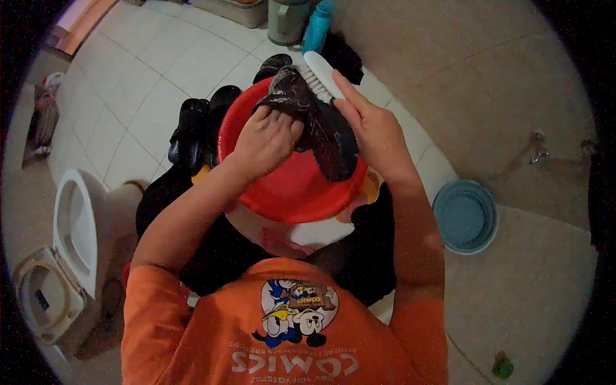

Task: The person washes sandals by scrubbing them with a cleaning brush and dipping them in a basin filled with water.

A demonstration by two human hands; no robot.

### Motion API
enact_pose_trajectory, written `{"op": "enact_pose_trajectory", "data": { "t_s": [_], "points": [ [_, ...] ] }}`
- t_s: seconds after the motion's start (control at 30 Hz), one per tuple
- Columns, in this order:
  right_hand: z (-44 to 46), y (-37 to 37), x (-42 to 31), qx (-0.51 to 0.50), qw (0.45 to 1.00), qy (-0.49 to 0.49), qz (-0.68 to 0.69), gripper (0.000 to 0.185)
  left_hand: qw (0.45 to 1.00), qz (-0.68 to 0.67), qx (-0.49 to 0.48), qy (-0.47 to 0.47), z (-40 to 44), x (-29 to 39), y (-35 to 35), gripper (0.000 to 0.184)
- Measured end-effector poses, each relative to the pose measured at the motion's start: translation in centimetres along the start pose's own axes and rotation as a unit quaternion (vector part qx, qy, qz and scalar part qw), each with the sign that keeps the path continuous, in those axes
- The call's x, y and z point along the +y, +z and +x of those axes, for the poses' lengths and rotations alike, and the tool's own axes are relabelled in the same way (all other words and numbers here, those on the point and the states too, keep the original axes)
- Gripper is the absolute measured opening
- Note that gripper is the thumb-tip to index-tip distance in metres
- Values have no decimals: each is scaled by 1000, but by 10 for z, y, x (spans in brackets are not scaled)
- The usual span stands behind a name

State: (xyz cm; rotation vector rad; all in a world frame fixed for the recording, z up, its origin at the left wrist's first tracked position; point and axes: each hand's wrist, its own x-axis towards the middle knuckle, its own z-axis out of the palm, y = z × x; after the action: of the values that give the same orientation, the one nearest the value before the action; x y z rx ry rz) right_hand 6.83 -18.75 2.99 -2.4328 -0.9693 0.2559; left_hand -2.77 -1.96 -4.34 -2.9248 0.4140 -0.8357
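Observation:
In my left hand (268,138) is a dark item that looks like a shoe (330,138), streaked with whitish suds. The fingers curl over its near edge, and it is tilted above the red basin (289,199). My right hand (369,125) is closed around the handle of a white scrub brush (321,70). The brush's pale bristles face left and touch, or nearly touch, the far right side of the dark item. Part of the item is hidden behind my left fingers.
Black footwear (187,131) stands left of the basin. A teal bottle (316,29) and a grey-green jug (286,22) are beyond it. A blue-grey bucket (466,217) sits at right, below a wall tap (539,154). A white toilet (77,224) stands at left.

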Motion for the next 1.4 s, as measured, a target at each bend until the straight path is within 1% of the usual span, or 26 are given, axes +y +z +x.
{"op": "enact_pose_trajectory", "data": {
  "t_s": [0.03,0.07,0.1,0.23,0.27,0.3,0.37,0.4,0.43,0.5,0.53,0.57,0.63,0.7,0.77,0.83,0.9,0.93,0.97,1.03,1.1,1.17,1.2,1.23,1.3,1.4],
  "points": [
    [-1,-1,-1,-1,1000,-1,-1,42,999,2,-40,0,-3,-3,0,19],
    [-1,-2,-3,-13,998,10,69,39,999,0,-40,-2,-5,-9,2,19],
    [-4,-5,-4,-23,990,20,138,37,1000,7,-1,-8,-6,-15,3,22],
    [-24,-19,-14,-61,990,-16,123,37,994,75,77,-33,-2,-31,-4,31],
    [-31,-25,-23,-137,972,55,184,37,994,38,73,-77,1,-34,-5,27],
    [-37,-30,-32,-210,939,125,242,38,994,40,73,-77,7,-36,-13,27],
    [-46,-26,-37,-203,956,90,190,40,953,-6,-196,-229,22,-39,-32,25],
    [-50,-17,-35,-111,991,-39,67,42,954,-10,-151,-259,21,-36,-35,23],
    [-53,-12,-32,-13,984,-166,-58,44,954,-10,-151,-259,20,-35,-34,23],
    [-53,-10,-30,9,986,-154,-64,45,973,-45,-81,-210,15,-34,-26,24],
    [-51,-9,-31,31,987,-143,-70,46,986,6,-24,-165,10,-30,-17,27],
    [-49,-8,-28,31,987,-142,-70,46,986,5,-24,-164,8,-29,-11,27],
    [-46,-6,-23,62,983,-136,-110,46,950,-182,-69,-246,14,-20,-13,32],
    [-42,-8,-25,71,983,-127,-112,47,949,-185,-93,-237,10,-17,-12,38],
    [-36,-13,-30,79,983,-118,-115,47,994,-16,-30,-102,-1,-15,5,41],
    [-29,-18,-33,47,992,-50,-104,42,995,-20,-42,-93,4,-7,-1,41],
    [-25,-18,-27,34,995,-50,-84,41,993,-19,-92,-68,2,-5,2,42],
    [-24,-18,-25,21,996,-52,-64,41,999,17,-1,-37,2,-6,1,36],
    [-26,-17,-26,21,996,-53,-64,41,999,18,0,-38,1,-10,-1,36],
    [-34,-15,-29,-1,995,-76,-62,42,989,-4,-78,-130,4,-17,-9,31],
    [-45,-7,-27,6,991,-114,-74,44,968,-140,88,-190,8,-29,-5,30],
    [-51,-2,-28,10,985,-150,-85,47,983,11,-1,-183,8,-40,-7,31],
    [-52,1,-31,8,981,-160,-111,48,965,-65,22,-252,12,-43,-6,33],
    [-55,4,-34,7,976,-170,-138,50,965,-65,24,-252,11,-42,-10,33],
    [-58,7,-32,27,974,-188,-127,51,951,-63,-53,-298,11,-37,-21,37],
    [-57,13,-25,88,965,-228,-95,52,957,-86,-26,-276,0,-27,-21,43]
  ]
}}
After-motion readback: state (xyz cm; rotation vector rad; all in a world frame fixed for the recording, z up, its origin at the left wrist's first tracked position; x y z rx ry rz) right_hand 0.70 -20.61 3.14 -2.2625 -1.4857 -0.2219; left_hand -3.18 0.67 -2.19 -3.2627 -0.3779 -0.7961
